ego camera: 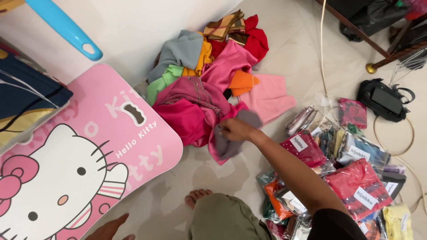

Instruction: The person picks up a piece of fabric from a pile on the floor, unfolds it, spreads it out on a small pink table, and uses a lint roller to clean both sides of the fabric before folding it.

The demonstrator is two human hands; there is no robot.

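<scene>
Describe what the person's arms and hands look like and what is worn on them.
The right hand is bare, with no glove, ring or watch showing. The forearm is uncovered up to a black sleeve. Only part of the left hand shows at the bottom edge, also bare.

A: Logging what I see: grey cloth, soft and crumpled, on the floor at the near edge of the heap of loose cloths.

B: Pose?

A: Bunched, part draped over a magenta fold, part trailing onto the tile. My right hand grips its upper edge, fingers closed into the fabric.

B: Colour uniform?

A: Plain grey, no pattern I can make out.
</scene>
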